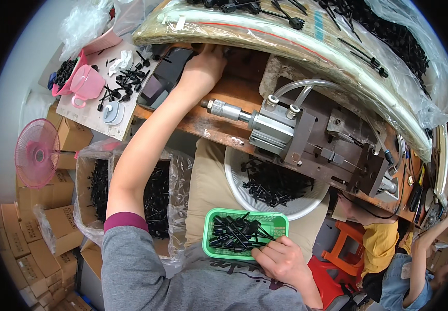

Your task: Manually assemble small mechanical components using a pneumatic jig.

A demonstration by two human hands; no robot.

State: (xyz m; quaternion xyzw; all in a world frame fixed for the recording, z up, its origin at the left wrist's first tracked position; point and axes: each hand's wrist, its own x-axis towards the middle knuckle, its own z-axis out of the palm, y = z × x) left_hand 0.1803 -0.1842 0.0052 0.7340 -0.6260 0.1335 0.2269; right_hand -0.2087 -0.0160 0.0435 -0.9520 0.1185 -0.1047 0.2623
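My left hand (203, 70) reaches forward over the wooden bench, below the overhanging shelf edge. Its fingertips go into shadow there, so what they touch is hidden. Close to my body, my right hand (282, 260) is closed on the near right corner of a small green plastic basket (281, 224). Inside that basket lies a loose heap of black plastic parts with thin stems (234, 232). Beyond my lap sits a white round basket (234, 181), with more black stemmed parts (273, 184) in it, partly under the bench machine.
A metal fixture with a pneumatic cylinder (271, 132) and clear hoses stands on the bench. Plastic-wrapped shelving (286, 39) overhangs it. At left are a lined carton (180, 181), a pink fan (38, 154) and a pink cup (87, 83). Another person's arm (431, 233) shows at right.
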